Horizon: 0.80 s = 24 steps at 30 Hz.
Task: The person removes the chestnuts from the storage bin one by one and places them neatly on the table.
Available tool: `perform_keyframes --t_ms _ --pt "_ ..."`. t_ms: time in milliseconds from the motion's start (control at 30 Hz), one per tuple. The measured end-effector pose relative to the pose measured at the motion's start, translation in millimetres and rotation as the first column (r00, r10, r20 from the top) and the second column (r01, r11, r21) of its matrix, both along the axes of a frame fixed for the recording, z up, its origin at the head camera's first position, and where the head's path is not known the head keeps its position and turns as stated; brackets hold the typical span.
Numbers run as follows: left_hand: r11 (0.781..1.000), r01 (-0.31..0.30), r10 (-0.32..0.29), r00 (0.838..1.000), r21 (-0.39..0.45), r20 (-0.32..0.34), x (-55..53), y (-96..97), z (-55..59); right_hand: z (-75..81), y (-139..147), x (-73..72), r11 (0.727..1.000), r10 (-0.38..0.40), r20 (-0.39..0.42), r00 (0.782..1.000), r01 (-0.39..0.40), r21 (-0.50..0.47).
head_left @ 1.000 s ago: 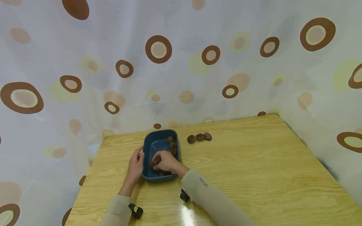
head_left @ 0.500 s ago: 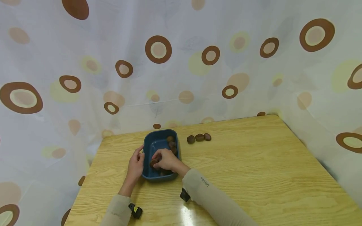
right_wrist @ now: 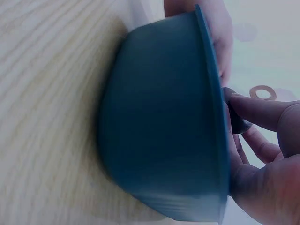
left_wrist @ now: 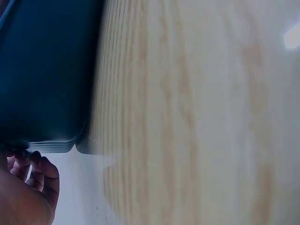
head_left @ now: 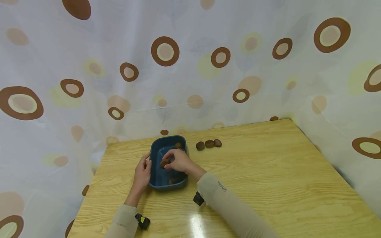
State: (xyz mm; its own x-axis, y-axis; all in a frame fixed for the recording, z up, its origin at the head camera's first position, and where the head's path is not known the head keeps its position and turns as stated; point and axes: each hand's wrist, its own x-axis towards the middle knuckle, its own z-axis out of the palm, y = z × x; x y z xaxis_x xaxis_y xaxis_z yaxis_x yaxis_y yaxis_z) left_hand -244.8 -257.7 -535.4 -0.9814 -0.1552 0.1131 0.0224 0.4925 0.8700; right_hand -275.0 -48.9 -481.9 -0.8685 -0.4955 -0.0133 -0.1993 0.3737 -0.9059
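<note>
A blue rectangular plastic bin point(head_left: 157, 181) stands on the table, with a few chestnuts point(head_left: 178, 145) along its right side and near end. My right hand point(head_left: 179, 161) is over the bin and pinches a brown chestnut point(head_left: 164, 163) between thumb and fingers. In the right wrist view, that dark chestnut point(right_wrist: 238, 117) shows just past the bin's rim point(right_wrist: 213, 79). At the bin's left side, my left hand point(head_left: 142, 172) holds the rim. The left wrist view shows its bent fingers point(left_wrist: 50, 173) against the bin's wall. My right hand hides part of the bin's inside.
Three chestnuts point(head_left: 209, 143) lie in a row on the wooden table point(head_left: 262, 172), right of the bin. Behind the table hangs a white curtain point(head_left: 190, 76) with brown and yellow circles. Each wrist wears a small black camera point(head_left: 198, 198).
My right hand has lifted a chestnut from the near part of the bin and moved slightly away from me and right with it. My left hand stays at the rim.
</note>
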Motion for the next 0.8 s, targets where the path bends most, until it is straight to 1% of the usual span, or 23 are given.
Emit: perform_keyframes --t_ms 100,333,533,700,800 --pt "1.000 -0.002 0.002 1.000 -0.006 -0.009 0.1 0.3 -0.8 2.7 6.0 -1.6 1.000 -0.005 0.024 1.000 0.006 -0.015" --pt "1.000 0.005 -0.006 1.000 -0.014 -0.014 -0.1 0.1 -2.0 11.1 24.4 -6.8 1.000 -0.003 -0.018 1.000 0.003 -0.001" --pt "1.000 0.007 -0.007 1.000 -0.005 -0.029 -1.0 0.0 -1.2 15.1 41.7 -14.2 0.998 -0.021 0.038 0.999 0.023 -0.054" --pt "1.000 0.005 -0.005 1.000 -0.012 -0.023 0.0 -0.2 -1.4 15.3 56.1 -18.6 0.996 -0.034 0.067 0.997 0.039 -0.081" --pt "1.000 0.007 -0.007 1.000 -0.017 -0.016 0.6 0.2 -1.3 16.4 66.0 -22.0 0.991 -0.046 0.113 0.993 0.059 -0.121"
